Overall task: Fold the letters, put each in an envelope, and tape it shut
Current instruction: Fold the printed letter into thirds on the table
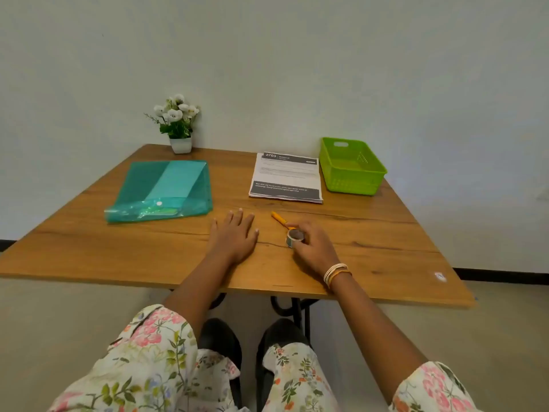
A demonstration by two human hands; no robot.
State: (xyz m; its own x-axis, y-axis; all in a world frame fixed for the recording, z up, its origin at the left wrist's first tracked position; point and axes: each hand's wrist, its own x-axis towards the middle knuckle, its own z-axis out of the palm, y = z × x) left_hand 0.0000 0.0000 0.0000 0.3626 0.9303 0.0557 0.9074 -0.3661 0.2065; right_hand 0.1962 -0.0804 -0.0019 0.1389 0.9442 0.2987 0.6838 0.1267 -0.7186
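A stack of printed letters [285, 177] lies flat at the back middle of the wooden table [118, 251]. A translucent green folder [162, 190] with light envelopes inside lies at the left. My left hand [234, 234] rests flat on the table, fingers spread, holding nothing. My right hand [313, 245] grips a small roll of tape [294, 237] standing on edge on the table. A yellow cutter [279, 219] lies just beyond the tape, partly under my right fingers.
An empty green plastic basket [352, 166] stands at the back right. A small white pot of white flowers [178, 126] sits at the back left against the wall. The table's near edge runs just in front of my wrists.
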